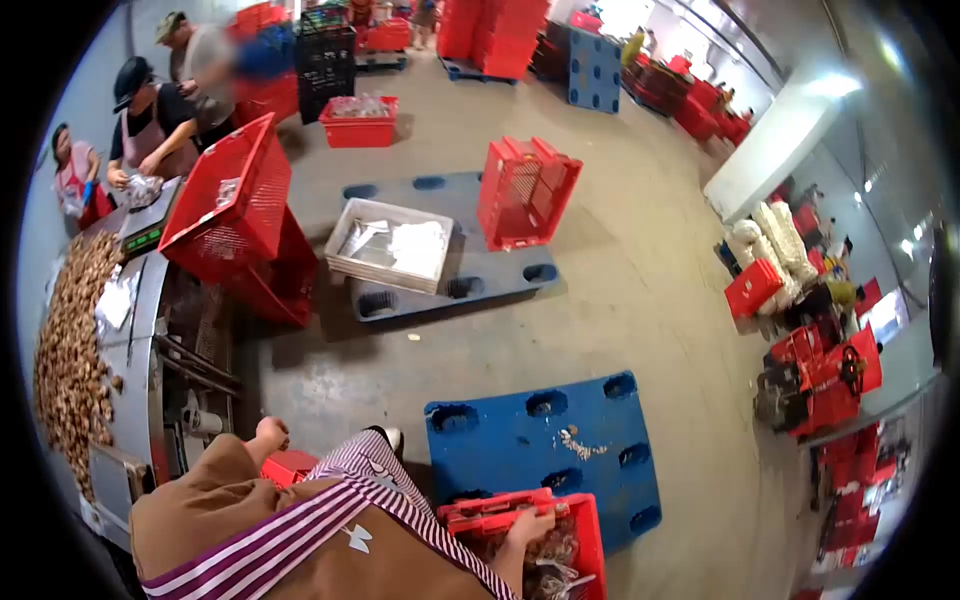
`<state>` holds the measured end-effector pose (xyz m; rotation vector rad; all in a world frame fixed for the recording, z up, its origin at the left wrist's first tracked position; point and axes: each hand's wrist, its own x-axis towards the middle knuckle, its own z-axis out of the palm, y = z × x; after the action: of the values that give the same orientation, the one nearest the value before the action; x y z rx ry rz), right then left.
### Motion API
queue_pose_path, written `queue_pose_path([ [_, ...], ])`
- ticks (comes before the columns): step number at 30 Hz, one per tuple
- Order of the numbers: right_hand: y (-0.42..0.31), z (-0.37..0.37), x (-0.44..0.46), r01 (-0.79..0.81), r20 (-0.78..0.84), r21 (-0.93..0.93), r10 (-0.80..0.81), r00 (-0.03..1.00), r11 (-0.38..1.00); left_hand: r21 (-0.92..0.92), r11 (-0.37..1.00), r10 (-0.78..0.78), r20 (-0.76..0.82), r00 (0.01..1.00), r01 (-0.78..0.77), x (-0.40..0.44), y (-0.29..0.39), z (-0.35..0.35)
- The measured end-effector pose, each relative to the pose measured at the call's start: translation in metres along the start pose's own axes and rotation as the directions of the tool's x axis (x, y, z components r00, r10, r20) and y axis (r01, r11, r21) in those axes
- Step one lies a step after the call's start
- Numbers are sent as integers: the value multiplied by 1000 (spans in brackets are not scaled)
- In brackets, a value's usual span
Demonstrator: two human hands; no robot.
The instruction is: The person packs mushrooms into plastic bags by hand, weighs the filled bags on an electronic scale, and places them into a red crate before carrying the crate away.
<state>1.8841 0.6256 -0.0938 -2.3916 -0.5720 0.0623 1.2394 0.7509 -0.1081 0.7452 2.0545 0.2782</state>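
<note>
My right hand (530,527) is at the far rim of a red crate (597,560) at the bottom centre, its fingers curled over the edge. Clear plastic bags (557,545) with brownish contents lie inside that crate. The crate sits at the near edge of a blue pallet (520,420). My left hand (272,432) is held near my waist at the left, above a red container (288,467), with its fingers curled; whatever they may hold is too small to make out.
A metal table (145,350) heaped with brown pieces (75,340) runs along the left. Two people stand near a scale (150,225). Tilted red crates (230,190) stand beside it. A grey-blue pallet (490,275) holds a white tray (385,278) and a red crate (520,195).
</note>
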Motion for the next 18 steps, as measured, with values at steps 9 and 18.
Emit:
queue_pose_path([
  [9,-31,53,-13,-176,-80,-459,157,984,871,-20,999,-31,107,994,33,31,120,-46],
  [18,-135,34,-12,-381,-477,-578,80,875,722,-205,936,321,159,934,-287,201,326,-20],
])
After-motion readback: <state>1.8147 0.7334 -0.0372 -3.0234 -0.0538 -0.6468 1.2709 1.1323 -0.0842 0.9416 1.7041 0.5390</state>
